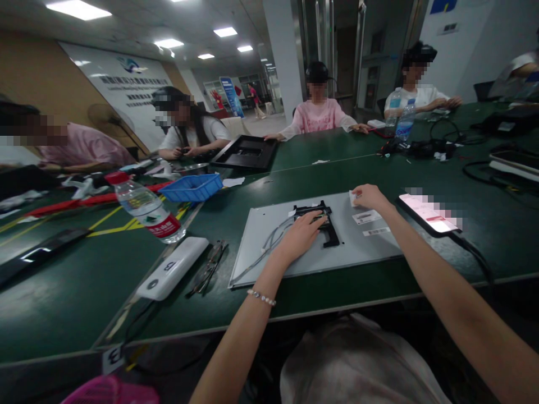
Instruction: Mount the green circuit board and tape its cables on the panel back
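A flat light-grey panel (261, 224) lies on the table before me. On it is a black bracket-like part (332, 233), with grey cables (273, 235) running off to its left. My left hand (301, 233) rests over the bracket, fingers stretched out, hiding part of it. At the panel's far right edge, my right hand (370, 197) pinches a small white label (352, 197). Just below that hand, a printed label (366, 217) and a second printed label (377, 231) lie on the panel.
Left of the panel are eyeglasses (208, 269), a white power bank (172, 269), a water bottle (145, 207) and a blue tray (193, 188). A lit phone (429, 213) with a cable lies to the right. Several people sit around the green table (295, 174); a black frame (246, 152) is opposite.
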`<control>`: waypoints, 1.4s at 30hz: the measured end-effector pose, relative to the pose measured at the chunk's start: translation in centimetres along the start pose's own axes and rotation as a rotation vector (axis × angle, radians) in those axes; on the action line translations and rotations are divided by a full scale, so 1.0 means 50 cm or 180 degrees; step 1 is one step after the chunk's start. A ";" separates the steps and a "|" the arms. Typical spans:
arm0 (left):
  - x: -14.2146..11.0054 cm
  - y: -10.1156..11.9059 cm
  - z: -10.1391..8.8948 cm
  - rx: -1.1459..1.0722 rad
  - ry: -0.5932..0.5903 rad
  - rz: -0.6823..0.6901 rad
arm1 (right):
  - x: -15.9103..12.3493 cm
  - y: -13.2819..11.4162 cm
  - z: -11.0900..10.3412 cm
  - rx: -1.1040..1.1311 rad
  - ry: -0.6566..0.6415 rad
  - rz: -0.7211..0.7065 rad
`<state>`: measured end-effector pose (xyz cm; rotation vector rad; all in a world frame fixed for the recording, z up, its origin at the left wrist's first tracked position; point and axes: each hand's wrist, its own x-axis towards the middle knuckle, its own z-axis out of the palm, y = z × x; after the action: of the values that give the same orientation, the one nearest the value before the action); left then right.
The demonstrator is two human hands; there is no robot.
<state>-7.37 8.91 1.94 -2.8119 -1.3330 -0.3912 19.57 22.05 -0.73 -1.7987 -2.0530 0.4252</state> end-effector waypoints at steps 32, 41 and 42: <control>-0.001 -0.005 -0.013 0.0068 0.0297 -0.0153 | -0.062 -0.050 -0.074 0.2745 -0.1900 -0.0598; 0.000 -0.012 -0.013 0.0183 0.0667 -0.0254 | -0.083 -0.072 -0.068 0.2340 -0.3185 -0.0921; 0.000 -0.012 -0.013 0.0174 0.0688 -0.0246 | -0.082 -0.072 -0.066 0.2280 -0.3193 -0.0897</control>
<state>-8.00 9.23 2.52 -2.5919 -1.3849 -0.6296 18.40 17.44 3.50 -0.8738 -2.1727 1.9600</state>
